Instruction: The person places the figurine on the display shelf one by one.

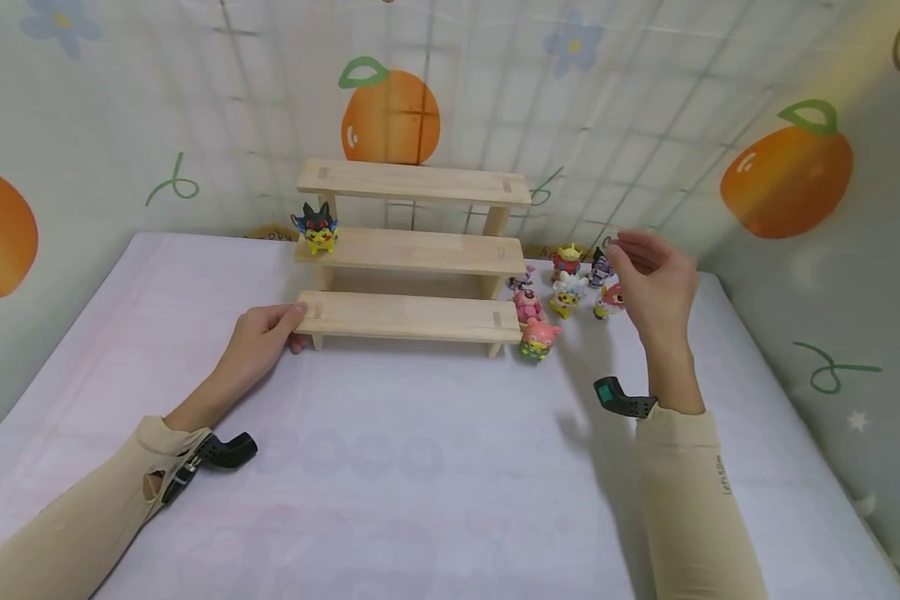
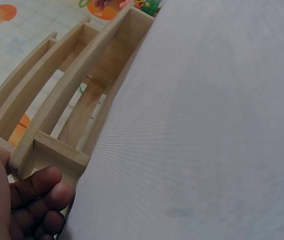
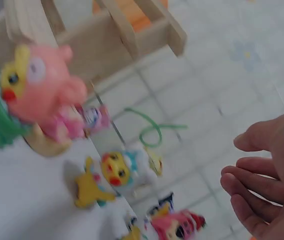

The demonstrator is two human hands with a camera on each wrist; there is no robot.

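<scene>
A wooden shelf is held, and toys are waited over.

The shelf (image 1: pixel 412 250) with three steps is set on the white table (image 1: pixel 420 483), at 12 o'clock from the person. Its bottom step is gripped at the left end by the left hand (image 1: pixel 258 337), with the fingers curled round the wood. One yellow toy (image 1: pixel 318 228) is stood on the middle step, at the left end. A bunch of small toys (image 1: pixel 566 292) is stood on the table just beside the shelf, at 3 o'clock from it. The right hand (image 1: pixel 648 279) is held in the air above those toys; its fingers are loosely bent, a little apart, and nothing is held in them. A pink toy (image 1: pixel 538 337) is stood nearest the shelf's bottom right corner.
</scene>
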